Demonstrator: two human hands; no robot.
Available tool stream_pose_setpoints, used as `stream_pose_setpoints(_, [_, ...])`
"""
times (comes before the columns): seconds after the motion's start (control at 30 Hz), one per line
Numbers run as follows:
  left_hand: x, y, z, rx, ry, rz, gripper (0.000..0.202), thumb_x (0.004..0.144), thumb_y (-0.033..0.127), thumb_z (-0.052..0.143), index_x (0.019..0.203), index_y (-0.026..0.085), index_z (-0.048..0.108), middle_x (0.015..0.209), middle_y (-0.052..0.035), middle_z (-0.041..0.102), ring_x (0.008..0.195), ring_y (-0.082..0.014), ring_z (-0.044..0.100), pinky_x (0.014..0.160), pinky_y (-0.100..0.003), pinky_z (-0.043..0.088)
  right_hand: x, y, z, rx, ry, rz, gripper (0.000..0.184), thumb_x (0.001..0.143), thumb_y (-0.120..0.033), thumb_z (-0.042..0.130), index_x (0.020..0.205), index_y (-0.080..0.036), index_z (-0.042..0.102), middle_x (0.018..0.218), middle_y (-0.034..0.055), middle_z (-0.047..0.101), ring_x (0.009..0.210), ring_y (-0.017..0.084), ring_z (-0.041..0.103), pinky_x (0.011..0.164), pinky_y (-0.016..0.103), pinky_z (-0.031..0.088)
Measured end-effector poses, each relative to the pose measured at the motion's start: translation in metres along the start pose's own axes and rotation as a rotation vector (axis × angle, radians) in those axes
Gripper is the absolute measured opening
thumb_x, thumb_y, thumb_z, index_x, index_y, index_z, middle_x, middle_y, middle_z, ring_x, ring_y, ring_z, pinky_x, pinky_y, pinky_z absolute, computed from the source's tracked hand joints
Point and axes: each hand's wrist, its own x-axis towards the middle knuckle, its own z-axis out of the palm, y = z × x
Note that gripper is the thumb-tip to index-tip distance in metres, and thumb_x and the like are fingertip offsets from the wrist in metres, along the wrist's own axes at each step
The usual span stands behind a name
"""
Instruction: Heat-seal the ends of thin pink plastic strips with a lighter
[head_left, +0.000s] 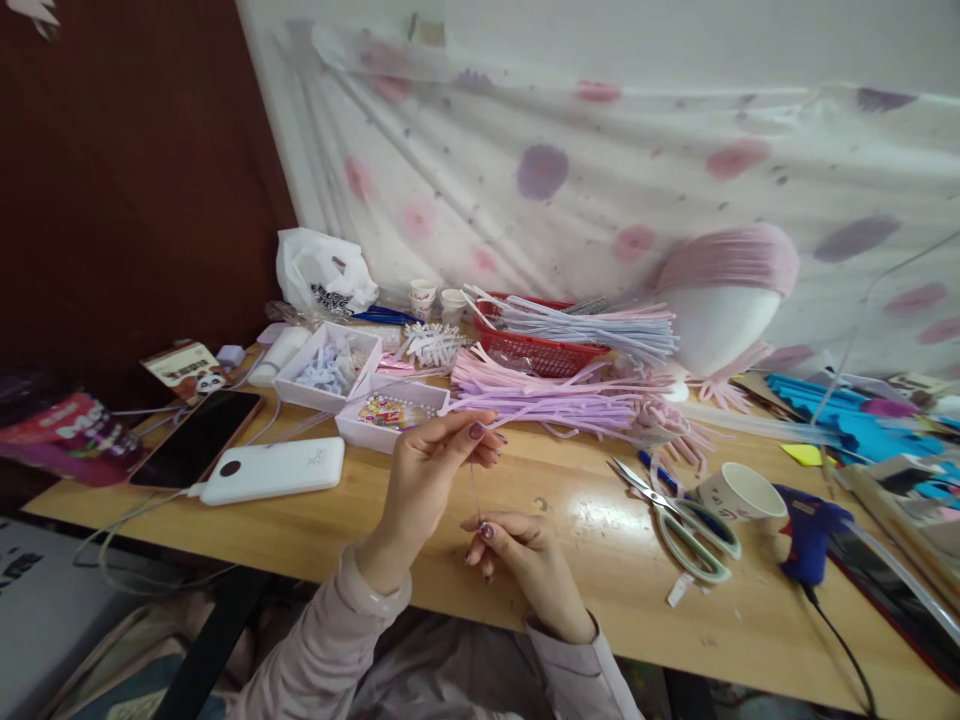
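Note:
My left hand (426, 482) is raised over the front of the wooden table, thumb and forefinger pinched on one end of a thin strand (474, 490). Lower and to the right, my right hand (526, 562) pinches the strand's other end, so it runs nearly upright between the two. Whether it is thread or fine wire I cannot tell. Just behind my left hand lies a bundle of pink and purple pipe cleaners (547, 400). A white box of beads (375, 436) stands to its left.
On the right lie scissors (675, 520), a paper cup (742, 490) and a blue glue gun (814, 535) with its cable. At left are a white power bank (274, 470), a phone (196, 438) and a dark cup (67, 430). A red basket (536, 352) holds more pipe cleaners.

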Motion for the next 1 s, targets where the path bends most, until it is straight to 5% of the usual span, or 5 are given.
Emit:
stream_pose_setpoints(0.6, [0.002, -0.001, -0.012, -0.005, -0.046, -0.034, 0.023, 0.073, 0.031, 0.072, 0.091, 0.017, 0.073, 0.073, -0.0041, 0.07, 0.065, -0.0105, 0.063, 0.063, -0.021, 0.053, 0.0, 0.006, -0.003, 0.081, 0.062, 0.022, 0.035, 0.076, -0.047, 0.066, 0.072, -0.012, 0.073, 0.054, 0.0038, 0.063, 0.042, 0.008, 0.05, 0.042, 0.02, 0.042])
stream_pose_setpoints(0.83, [-0.001, -0.001, -0.014, -0.046, -0.16, -0.084, 0.052, 0.078, 0.03, 0.067, 0.127, 0.021, 0.051, 0.108, -0.008, 0.066, 0.095, -0.0175, 0.064, 0.092, -0.034, 0.047, 0.002, 0.011, -0.002, 0.24, 0.108, 0.077, 0.036, 0.071, -0.047, 0.071, 0.069, -0.011, 0.072, 0.05, 0.002, 0.06, 0.039, 0.005, 0.047, 0.039, 0.016, 0.04])
stream_pose_setpoints(1.0, [-0.006, -0.016, -0.024, -0.134, -0.239, -0.257, 0.046, 0.084, 0.037, 0.059, 0.126, 0.02, 0.052, 0.122, -0.0133, 0.06, 0.107, -0.0225, 0.06, 0.098, -0.039, 0.042, 0.005, 0.009, 0.0, 0.369, 0.17, 0.094, 0.036, 0.066, -0.047, 0.075, 0.072, -0.011, 0.072, 0.05, 0.0004, 0.059, 0.038, 0.003, 0.044, 0.037, 0.014, 0.037])
